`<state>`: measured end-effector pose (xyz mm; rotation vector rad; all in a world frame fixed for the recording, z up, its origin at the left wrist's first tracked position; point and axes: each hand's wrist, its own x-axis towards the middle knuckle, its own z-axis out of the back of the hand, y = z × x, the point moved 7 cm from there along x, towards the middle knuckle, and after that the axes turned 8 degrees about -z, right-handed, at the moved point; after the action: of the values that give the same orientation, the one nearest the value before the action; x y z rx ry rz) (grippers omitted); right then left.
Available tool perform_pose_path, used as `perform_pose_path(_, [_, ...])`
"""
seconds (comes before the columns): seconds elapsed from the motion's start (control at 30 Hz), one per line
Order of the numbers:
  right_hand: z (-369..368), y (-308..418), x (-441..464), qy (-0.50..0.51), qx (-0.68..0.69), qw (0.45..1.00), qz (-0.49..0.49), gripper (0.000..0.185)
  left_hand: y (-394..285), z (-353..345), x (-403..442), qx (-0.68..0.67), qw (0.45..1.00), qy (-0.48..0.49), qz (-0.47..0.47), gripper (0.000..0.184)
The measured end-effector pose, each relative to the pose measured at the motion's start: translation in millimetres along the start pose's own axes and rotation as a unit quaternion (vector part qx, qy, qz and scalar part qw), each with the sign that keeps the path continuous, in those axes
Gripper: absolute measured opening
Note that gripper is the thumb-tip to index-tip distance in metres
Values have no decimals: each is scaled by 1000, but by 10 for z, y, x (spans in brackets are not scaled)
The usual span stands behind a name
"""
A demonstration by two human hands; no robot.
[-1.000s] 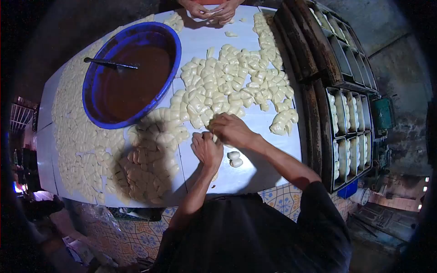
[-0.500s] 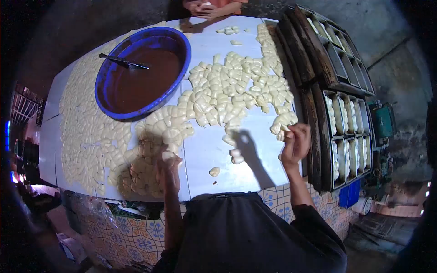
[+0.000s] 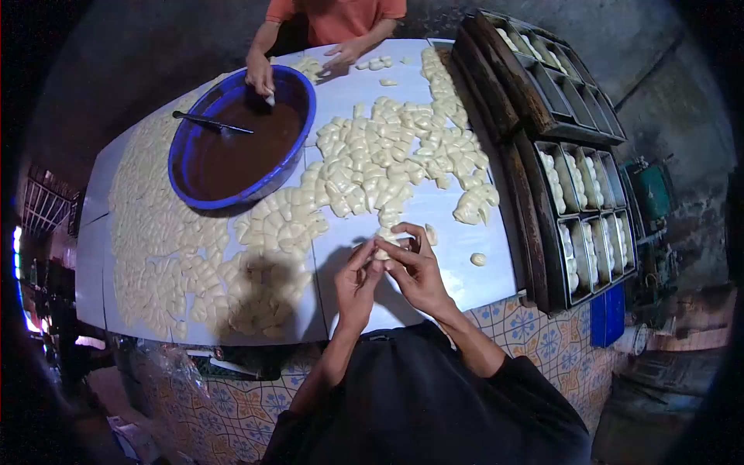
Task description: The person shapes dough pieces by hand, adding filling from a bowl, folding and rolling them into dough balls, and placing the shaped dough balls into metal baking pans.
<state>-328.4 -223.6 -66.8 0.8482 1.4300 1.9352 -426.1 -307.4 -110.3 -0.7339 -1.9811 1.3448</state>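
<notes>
While our left hand [image 3: 356,293] and right hand [image 3: 419,280] pinch a dough piece [image 3: 380,253] between their fingertips, we best press lightly and evenly.

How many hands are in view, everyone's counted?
4. The wearer's left hand and right hand meet at some dough; a co-worker's first hand is over the tub, their second hand by the table's far edge. Dark surroundings could hide more.

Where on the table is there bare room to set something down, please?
Around the lone dough ball, between the right hand and the trays; also between the blue basin and the central dough. Dough crowds the left side and centre.
</notes>
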Motion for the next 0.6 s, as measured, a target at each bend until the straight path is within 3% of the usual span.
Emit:
perform_pose_path(0.1, [-93, -124, 34, 5, 9, 1000, 22, 24, 58, 109, -29, 26, 998, -51, -24, 33])
perform_pose_path(0.17, [-187, -327, 162, 52, 39, 996, -60, 22, 144, 200, -45, 40, 990, -114, 73, 24])
perform_pose_path(0.23, [-167, -206, 383, 17, 115, 993, 19, 31, 125, 279, 0, 85, 986, -137, 38, 19])
perform_pose_path(0.27, [-176, -147, 382, 38, 40, 998, 18, 40, 298, 318, 9, 90, 991, -84, 47, 16])
perform_pose_path(0.3, [-324, -137, 331, 104, -1, 990, 91, 43, 401, 316, 23, 96, 993, -28, 56, 13])
perform_pose_path(0.33, [-422, -175, 315, 135, 4, 987, 90, 45, 226, 61, 101, -329, 930, -61, 155, 8])
perform_pose_path(0.37, [-495, -213, 304, 166, 7, 982, 89, 48, 298, 78, 77, -403, 883, -103, 216, 9])
perform_pose_path(0.4, [-500, -337, 359, 160, -13, 983, 86, 62, 431, 84, 49, -439, 858, -101, 247, 19])
perform_pose_path(0.43, [-479, -328, 403, 164, -13, 982, 90, 62, 540, 97, 41, -472, 831, -97, 276, 30])
perform_pose_path(0.5, [-508, -506, 510, 258, 239, 928, -123, 87, 117, -41, 352, -575, 781, 98, 222, 95])
perform_pose_path(0.53, [-546, -578, 491, 309, 280, 884, -209, 119, -86, -40, 591, -554, 802, 142, 174, 101])
perform_pose_path(0.57, [-534, -903, 517, 352, 218, 884, -216, 130, -232, -18, 833, -530, 818, 184, 124, 108])
perform_pose_path(0.6, [-531, -856, 621, 310, 233, 904, -181, 131, 105, 342, 1224, -421, 893, 129, 95, 98])
